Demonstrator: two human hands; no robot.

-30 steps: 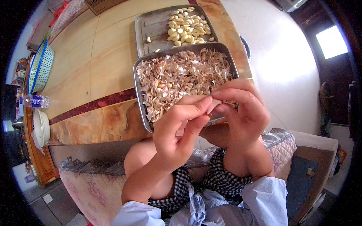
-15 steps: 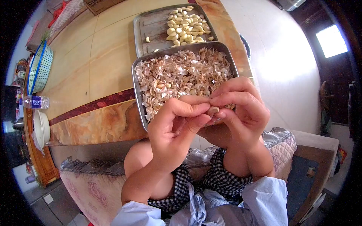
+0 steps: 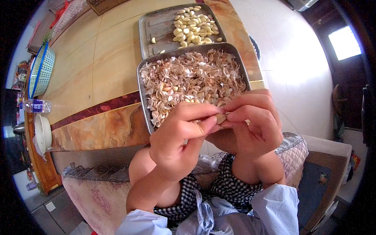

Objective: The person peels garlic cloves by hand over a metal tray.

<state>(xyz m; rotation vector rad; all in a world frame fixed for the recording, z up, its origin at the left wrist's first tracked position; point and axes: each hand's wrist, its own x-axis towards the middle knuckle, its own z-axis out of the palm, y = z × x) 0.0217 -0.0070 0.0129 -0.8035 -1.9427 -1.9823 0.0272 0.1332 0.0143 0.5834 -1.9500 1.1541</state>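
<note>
A small garlic clove (image 3: 221, 118) is pinched between the fingertips of both hands, above the near edge of a metal tray. My left hand (image 3: 178, 135) closes thumb and forefinger on its left side. My right hand (image 3: 254, 119) grips its right end the same way, fingers curled. Beneath and beyond them, the near tray (image 3: 141, 98) is filled with loose garlic skins (image 3: 192, 72), with some cloves among them. Behind it, a second tray (image 3: 156, 23) carries a heap of peeled garlic cloves (image 3: 194, 29), mostly on its right side.
Both trays stand on a marble-patterned table (image 3: 113, 47). Along its left side are a plastic basket (image 3: 41, 72), a water bottle (image 3: 38, 105) and a white bowl (image 3: 43, 131). A cardboard box (image 3: 103, 6) sits at the far edge. A quilted seat (image 3: 96, 194) is below.
Both hands have shifted and turned slightly, the right a little lower. The clove is now a bit lower and shows more of its side between the fingertips.
</note>
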